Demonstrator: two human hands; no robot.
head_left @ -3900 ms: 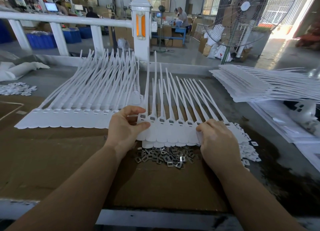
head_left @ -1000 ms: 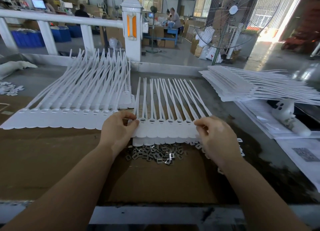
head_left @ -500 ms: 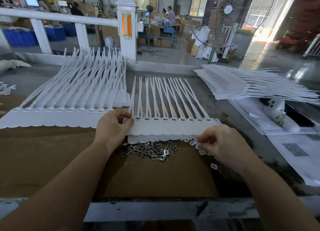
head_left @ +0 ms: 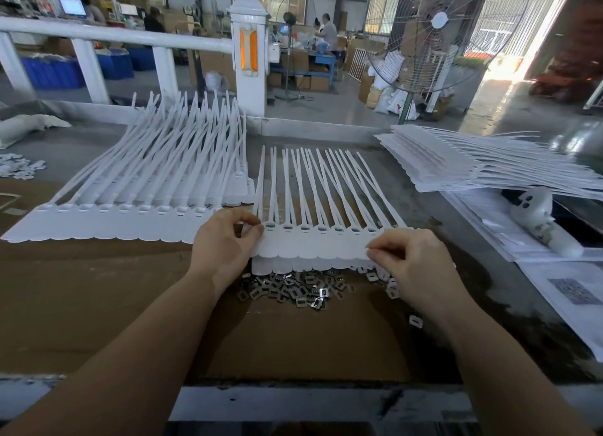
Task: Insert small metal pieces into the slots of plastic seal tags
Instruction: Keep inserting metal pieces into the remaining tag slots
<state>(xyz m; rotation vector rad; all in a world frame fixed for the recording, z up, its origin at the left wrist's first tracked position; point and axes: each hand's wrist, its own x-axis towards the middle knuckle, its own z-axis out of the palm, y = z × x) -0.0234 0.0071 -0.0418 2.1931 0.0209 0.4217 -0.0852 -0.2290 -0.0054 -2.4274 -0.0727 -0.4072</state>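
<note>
On the brown cardboard sheet (head_left: 98, 305) covering the worktop (head_left: 326, 403) lies a strip of white plastic seal tags (head_left: 313, 243), smooth flat scalloped heads joined side by side, thin straps fanning away from the person. Just below its near edge sits a heap of small shiny square metal pieces (head_left: 293, 288). The left hand (head_left: 225, 243) pinches the strip's left end between thumb and fingers; the right hand (head_left: 411, 259) has fingertips pinched together at the strip's right end, though what they hold cannot be told. Half a second ago the right hand was lower, among the loose pieces; it has since risen to the strip.
</note>
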